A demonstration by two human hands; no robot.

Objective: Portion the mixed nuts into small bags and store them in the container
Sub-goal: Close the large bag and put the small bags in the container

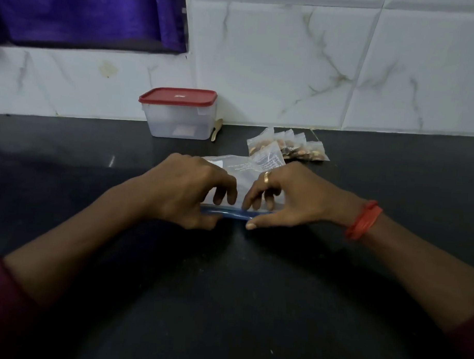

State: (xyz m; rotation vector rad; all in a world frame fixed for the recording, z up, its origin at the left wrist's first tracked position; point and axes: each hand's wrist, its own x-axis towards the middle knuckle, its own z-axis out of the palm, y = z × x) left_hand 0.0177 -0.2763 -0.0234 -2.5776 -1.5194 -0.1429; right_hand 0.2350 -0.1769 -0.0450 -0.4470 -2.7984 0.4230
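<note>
Under left hand [187, 188], right hand [291, 197]: zip bag [240, 169]

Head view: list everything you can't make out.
All in the head view:
- Zip bag: both ends and much of the blue seal are hidden under the left hand and right hand; print blurred.
- Container: frosted walls, contents unclear.
- Small bags: overlapping, too small to count.
</note>
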